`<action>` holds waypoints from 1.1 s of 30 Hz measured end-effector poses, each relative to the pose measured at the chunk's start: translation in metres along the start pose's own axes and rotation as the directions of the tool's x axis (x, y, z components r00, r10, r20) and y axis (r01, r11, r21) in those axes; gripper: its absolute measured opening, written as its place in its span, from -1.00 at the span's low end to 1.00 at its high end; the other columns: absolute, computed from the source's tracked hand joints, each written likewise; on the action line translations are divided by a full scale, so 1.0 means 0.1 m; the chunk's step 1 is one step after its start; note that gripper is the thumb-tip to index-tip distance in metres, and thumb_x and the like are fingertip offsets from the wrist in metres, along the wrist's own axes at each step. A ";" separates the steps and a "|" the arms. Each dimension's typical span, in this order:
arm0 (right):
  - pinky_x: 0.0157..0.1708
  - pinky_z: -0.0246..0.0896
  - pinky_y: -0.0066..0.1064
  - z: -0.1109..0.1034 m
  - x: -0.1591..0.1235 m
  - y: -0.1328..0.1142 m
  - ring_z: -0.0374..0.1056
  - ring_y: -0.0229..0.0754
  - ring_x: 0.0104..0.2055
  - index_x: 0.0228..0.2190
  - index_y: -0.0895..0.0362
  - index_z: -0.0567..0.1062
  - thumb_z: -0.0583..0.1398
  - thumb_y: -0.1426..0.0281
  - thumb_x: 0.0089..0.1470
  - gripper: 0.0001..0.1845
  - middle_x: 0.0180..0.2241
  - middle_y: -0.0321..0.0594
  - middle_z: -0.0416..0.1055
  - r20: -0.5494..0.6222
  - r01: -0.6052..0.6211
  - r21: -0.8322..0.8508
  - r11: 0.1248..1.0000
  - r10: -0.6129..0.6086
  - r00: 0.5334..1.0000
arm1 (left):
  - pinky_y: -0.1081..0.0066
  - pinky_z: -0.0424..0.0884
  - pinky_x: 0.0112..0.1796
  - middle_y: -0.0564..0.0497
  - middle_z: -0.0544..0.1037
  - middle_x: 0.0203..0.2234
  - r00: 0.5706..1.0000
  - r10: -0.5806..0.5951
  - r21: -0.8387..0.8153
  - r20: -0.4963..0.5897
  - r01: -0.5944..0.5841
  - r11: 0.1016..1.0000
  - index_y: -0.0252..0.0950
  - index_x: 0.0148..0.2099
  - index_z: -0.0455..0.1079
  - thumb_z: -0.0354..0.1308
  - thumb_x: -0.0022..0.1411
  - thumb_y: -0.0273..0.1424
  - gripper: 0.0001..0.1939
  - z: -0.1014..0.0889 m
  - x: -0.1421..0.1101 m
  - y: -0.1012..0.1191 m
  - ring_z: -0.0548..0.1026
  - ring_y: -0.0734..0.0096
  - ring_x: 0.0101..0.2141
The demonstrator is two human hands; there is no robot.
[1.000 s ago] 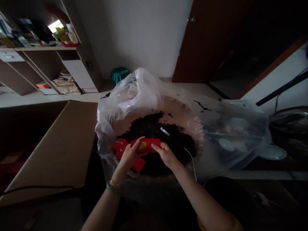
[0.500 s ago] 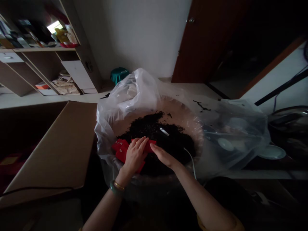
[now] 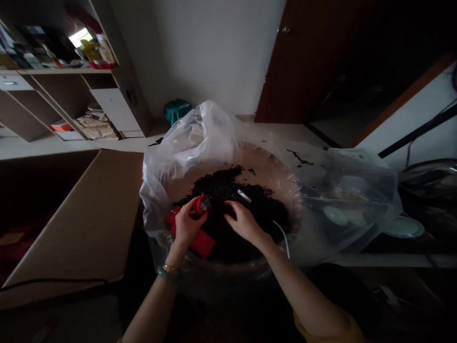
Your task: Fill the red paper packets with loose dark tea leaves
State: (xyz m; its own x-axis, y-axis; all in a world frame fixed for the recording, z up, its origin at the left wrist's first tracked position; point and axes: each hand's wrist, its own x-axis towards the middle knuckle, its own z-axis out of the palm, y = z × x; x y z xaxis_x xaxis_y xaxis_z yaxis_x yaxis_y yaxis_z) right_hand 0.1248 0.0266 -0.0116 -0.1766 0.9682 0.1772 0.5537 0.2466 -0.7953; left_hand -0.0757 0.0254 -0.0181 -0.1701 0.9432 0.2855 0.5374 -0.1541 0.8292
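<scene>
The left hand (image 3: 186, 223) grips a small red packet (image 3: 200, 204), its open end facing the right hand (image 3: 243, 222), which hovers half-open beside it over dark loose leaves (image 3: 228, 186) in a plastic-lined basket (image 3: 264, 164). More red packets (image 3: 203, 243) lie just below the gripped one.

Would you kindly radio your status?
Left hand holding small red packet; right hand open over loose black flakes; thin white strip lying close by.
</scene>
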 end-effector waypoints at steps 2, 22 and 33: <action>0.13 0.09 0.01 0.12 0.07 -0.02 0.07 0.13 0.25 0.17 0.14 0.22 0.32 0.38 -0.10 -0.21 0.19 0.12 0.18 0.123 0.064 -0.276 0.959 -0.031 0.992 | 0.34 0.55 -0.28 -0.08 0.58 -0.16 0.999 -0.030 -0.069 -0.023 0.028 0.997 -0.29 0.04 0.41 0.31 -0.08 -0.35 -0.44 0.00 0.02 -0.05 0.57 0.36 -0.38; -0.14 0.30 -0.20 0.39 0.34 -0.50 0.21 0.09 0.06 0.00 0.05 0.39 0.33 0.36 -0.06 -0.46 0.13 -0.01 0.22 0.492 0.393 -0.688 0.610 -0.005 0.870 | 0.35 0.57 -0.31 -0.08 0.60 -0.20 0.995 -0.075 -0.151 -0.071 0.063 0.987 -0.33 0.02 0.42 0.32 -0.12 -0.36 -0.42 -0.05 0.11 -0.11 0.59 0.33 -0.38; -0.20 0.23 -0.39 -0.23 0.45 -0.41 0.38 -0.19 -0.23 -0.28 0.13 0.48 0.27 0.54 -0.14 -0.71 -0.28 -0.24 0.46 0.255 0.167 -0.278 0.946 -0.095 0.962 | 0.37 0.54 -0.31 -0.07 0.58 -0.18 1.000 -0.003 -0.027 -0.001 0.003 1.000 -0.30 0.01 0.42 0.31 -0.12 -0.41 -0.44 -0.04 0.11 -0.08 0.57 0.35 -0.36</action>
State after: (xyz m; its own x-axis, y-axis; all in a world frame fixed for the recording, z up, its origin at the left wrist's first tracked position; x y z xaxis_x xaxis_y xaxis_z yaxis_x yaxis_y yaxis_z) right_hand 0.1126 0.0614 0.0426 -0.4296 0.8976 0.0984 0.7206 0.4065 -0.5618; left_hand -0.0853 0.0357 -0.0196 -0.1724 0.9433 0.2836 0.5147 -0.1592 0.8425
